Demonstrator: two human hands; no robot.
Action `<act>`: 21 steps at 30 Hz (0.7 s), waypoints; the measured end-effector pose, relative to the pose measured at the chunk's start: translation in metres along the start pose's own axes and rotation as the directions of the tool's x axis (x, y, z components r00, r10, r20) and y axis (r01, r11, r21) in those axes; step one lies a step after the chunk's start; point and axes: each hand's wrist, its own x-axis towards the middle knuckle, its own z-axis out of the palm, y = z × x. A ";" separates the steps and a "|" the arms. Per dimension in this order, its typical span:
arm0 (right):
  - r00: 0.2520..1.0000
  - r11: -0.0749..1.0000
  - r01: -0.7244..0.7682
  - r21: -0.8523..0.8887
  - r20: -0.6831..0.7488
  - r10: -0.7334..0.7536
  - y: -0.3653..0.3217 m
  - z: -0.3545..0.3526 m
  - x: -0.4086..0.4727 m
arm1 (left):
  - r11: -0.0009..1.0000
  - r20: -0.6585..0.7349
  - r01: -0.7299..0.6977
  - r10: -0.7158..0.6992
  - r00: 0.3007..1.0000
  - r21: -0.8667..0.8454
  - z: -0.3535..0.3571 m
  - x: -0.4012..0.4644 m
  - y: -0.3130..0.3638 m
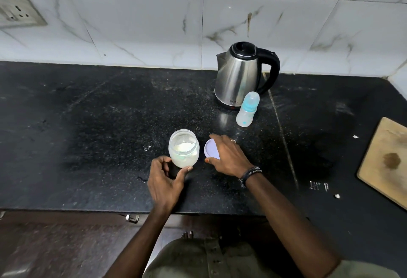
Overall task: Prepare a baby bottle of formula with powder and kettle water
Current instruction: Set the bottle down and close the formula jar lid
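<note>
While two hands work near the lower middle of the frame, the black speckled stone bench (pixel 99 123) carries one of each thing. One clear plastic jar (pixel 184 147) stands upright and uncapped, holding white powder in its lower part. The left hand (pixel 165 180) curls its thumb and fingers round the jar's base. The right hand (pixel 228 156) lies over one round white lid (pixel 210 150), fingers bent round its edge. One translucent baby bottle with a blue collar (pixel 247 109) stands capped at centre right, its long axis vertical, just beside one steel electric kettle (pixel 240 73). One wooden board (pixel 387 161) lies at the right edge.
</note>
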 end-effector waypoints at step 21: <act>0.891 0.836 0.178 0.520 -0.445 0.087 -0.039 -0.058 -0.021 | 0.991 0.235 0.037 -0.006 0.972 -0.128 0.011 0.022 0.041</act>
